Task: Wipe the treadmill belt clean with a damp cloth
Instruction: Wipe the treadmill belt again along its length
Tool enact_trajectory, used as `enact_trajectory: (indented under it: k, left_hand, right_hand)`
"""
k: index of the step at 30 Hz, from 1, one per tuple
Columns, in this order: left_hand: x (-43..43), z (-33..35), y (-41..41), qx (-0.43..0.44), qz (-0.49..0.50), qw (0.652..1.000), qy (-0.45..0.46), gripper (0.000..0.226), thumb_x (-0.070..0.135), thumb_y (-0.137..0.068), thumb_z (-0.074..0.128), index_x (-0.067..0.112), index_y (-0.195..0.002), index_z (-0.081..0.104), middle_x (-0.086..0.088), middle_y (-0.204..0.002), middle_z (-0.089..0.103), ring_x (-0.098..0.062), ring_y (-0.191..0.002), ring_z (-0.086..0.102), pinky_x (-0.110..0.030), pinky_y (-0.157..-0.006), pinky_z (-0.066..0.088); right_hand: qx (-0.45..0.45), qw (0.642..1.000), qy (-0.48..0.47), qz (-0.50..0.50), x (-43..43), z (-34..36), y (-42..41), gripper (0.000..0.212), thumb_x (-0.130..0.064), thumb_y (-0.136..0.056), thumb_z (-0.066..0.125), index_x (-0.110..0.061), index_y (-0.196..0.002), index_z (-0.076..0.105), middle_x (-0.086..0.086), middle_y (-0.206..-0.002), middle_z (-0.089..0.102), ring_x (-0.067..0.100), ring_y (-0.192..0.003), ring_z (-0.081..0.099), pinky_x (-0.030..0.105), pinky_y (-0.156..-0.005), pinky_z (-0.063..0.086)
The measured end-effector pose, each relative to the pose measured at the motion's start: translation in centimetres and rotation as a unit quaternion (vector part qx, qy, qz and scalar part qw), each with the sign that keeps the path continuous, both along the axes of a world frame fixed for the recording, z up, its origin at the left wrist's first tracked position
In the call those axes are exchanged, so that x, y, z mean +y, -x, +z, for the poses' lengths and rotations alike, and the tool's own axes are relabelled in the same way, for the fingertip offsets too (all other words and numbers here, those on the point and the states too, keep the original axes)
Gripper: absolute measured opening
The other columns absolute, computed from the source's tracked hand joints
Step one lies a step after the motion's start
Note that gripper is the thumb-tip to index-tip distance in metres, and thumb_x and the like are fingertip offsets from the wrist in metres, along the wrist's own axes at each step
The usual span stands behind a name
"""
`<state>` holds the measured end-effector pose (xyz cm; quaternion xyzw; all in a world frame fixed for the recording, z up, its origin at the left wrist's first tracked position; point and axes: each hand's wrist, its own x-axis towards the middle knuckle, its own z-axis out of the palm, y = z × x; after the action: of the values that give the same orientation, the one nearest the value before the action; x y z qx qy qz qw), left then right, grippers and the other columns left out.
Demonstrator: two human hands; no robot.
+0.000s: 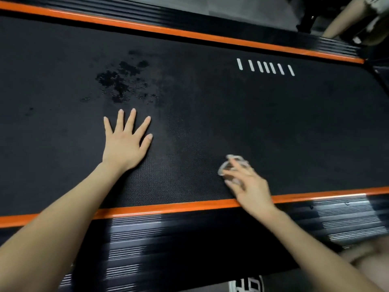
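The left hand [126, 142] lies flat on the treadmill belt [210, 106], fingers straight and spread, holding nothing and, it seems, bracing. The right hand [250, 186] is smeared by motion blur just inside the near orange strip [168, 206], its fingers over a small pale cloth [228, 163] that sits on the belt at the fingertips. Whether they pinch it or merely press it down, the blur will not say. The wad looks thin, soft and light, so it will probably bunch and slide off on that rough, grippy weave. The better hold is likely a flat palm on its middle, with an edge tucked under the thumb. Beyond the left fingers sits a dark, blotchy wet patch [120, 81], well apart from the cloth, and that looks like the next ground to cover. White stripes [265, 67] mark the far right of the belt.
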<state>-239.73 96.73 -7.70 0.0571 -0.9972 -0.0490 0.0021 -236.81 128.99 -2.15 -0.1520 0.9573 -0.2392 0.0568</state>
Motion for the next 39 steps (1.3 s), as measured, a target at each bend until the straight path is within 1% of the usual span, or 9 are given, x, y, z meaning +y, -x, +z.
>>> enact_trajectory:
  k: [6, 11, 13, 16, 20, 24, 32, 35, 39]
  left_hand:
    - [-0.8, 0.1, 0.0, 0.01, -0.022, 0.999, -0.038, 0.054, 0.051, -0.098, 0.011, 0.034, -0.148, 0.022, -0.006, -0.158, 0.012, -0.032, -0.145, 0.002, -0.056, -0.114, -0.004]
    - [-3.2, 0.7, -0.6, 0.027, 0.0, 0.998, -0.063, 0.055, 0.05, -0.098, 0.018, 0.028, -0.146, 0.032, -0.008, -0.156, 0.022, -0.032, -0.145, 0.01, -0.053, -0.116, 0.002]
    - [-4.4, 0.8, -0.4, 0.022, 0.03, 0.998, -0.058, 0.05, 0.047, -0.1, 0.021, 0.03, -0.147, 0.03, -0.01, -0.156, 0.02, -0.036, -0.144, 0.007, -0.055, -0.114, 0.0]
    - [-5.9, 1.0, 0.7, -0.002, 0.045, 0.998, -0.041, 0.052, 0.048, -0.099, 0.019, 0.033, -0.148, 0.026, -0.008, -0.158, 0.015, -0.037, -0.144, 0.003, -0.057, -0.113, -0.002]
    - [-6.8, 0.4, 1.5, 0.005, 0.03, 0.999, -0.014, 0.061, 0.055, -0.094, 0.007, 0.033, -0.148, 0.025, -0.007, -0.157, 0.018, -0.039, -0.143, 0.007, -0.059, -0.113, -0.001]
    - [-6.6, -0.1, 1.5, 0.017, 0.033, 0.999, -0.007, 0.061, 0.053, -0.093, 0.011, 0.032, -0.146, 0.031, -0.008, -0.155, 0.025, -0.04, -0.142, 0.014, -0.06, -0.113, 0.004]
    - [-6.8, -0.2, 1.8, 0.038, 0.038, 0.998, -0.012, 0.059, 0.054, -0.093, 0.011, 0.037, -0.145, 0.032, -0.005, -0.154, 0.027, -0.036, -0.143, 0.014, -0.058, -0.114, 0.005]
    - [-6.8, -0.4, 1.8, 0.042, 0.037, 0.998, -0.014, 0.058, 0.053, -0.094, 0.012, 0.036, -0.145, 0.032, -0.005, -0.154, 0.028, -0.036, -0.143, 0.014, -0.058, -0.114, 0.005]
    - [-6.9, -0.5, 1.5, 0.045, 0.032, 0.998, -0.009, 0.056, 0.052, -0.095, 0.014, 0.034, -0.146, 0.032, -0.006, -0.154, 0.028, -0.037, -0.143, 0.015, -0.059, -0.113, 0.007]
  right_hand:
    - [-0.075, 0.978, 0.056, 0.187, -12.8, -1.2, -3.3, 0.026, -0.017, -0.088, 0.062, -0.017, -0.113, 0.069, -0.004, -0.146, 0.04, 0.04, -0.141, 0.02, 0.045, -0.116, 0.003]
    - [0.012, 0.987, 0.124, 0.101, -11.1, 1.2, -1.3, 0.038, -0.039, -0.088, 0.054, -0.025, -0.122, 0.062, -0.009, -0.145, 0.038, 0.024, -0.14, 0.028, 0.04, -0.117, 0.015]
    - [0.03, 0.992, 0.086, 0.086, -11.1, 1.2, -0.5, 0.052, -0.05, -0.086, 0.048, -0.029, -0.133, 0.052, -0.004, -0.151, 0.03, 0.024, -0.143, 0.019, 0.042, -0.116, 0.01]
    - [0.028, 0.982, -0.061, 0.176, -11.7, -1.6, -0.4, 0.063, -0.063, -0.081, 0.043, -0.039, -0.139, 0.038, 0.001, -0.156, 0.019, 0.031, -0.144, 0.009, 0.057, -0.114, 0.008]
    - [0.067, 0.964, -0.065, 0.248, -12.6, -3.7, 2.5, 0.042, -0.048, -0.089, 0.046, -0.032, -0.127, 0.055, 0.004, -0.145, 0.042, 0.034, -0.14, 0.025, 0.063, -0.109, 0.02]
    - [0.12, 0.957, -0.009, 0.263, -15.1, -4.1, 6.2, 0.032, -0.029, -0.083, 0.062, -0.022, -0.115, 0.064, 0.007, -0.136, 0.052, 0.038, -0.135, 0.034, 0.061, -0.108, 0.019]
    - [0.087, 0.996, 0.005, 0.023, -24.1, -4.1, 18.2, 0.033, -0.037, -0.094, 0.051, -0.02, -0.119, 0.062, 0.003, -0.141, 0.048, 0.03, -0.137, 0.029, 0.052, -0.115, 0.011]
    - [0.088, 0.991, 0.032, 0.1, -22.4, -3.8, 14.0, 0.024, -0.034, -0.09, 0.057, -0.021, -0.11, 0.065, 0.0, -0.128, 0.056, 0.024, -0.128, 0.041, 0.05, -0.115, 0.017]
    - [0.072, 0.966, 0.038, 0.245, -17.7, -3.2, 4.8, 0.031, -0.027, -0.084, 0.066, -0.023, -0.115, 0.062, 0.001, -0.133, 0.054, 0.028, -0.134, 0.037, 0.051, -0.112, 0.017]
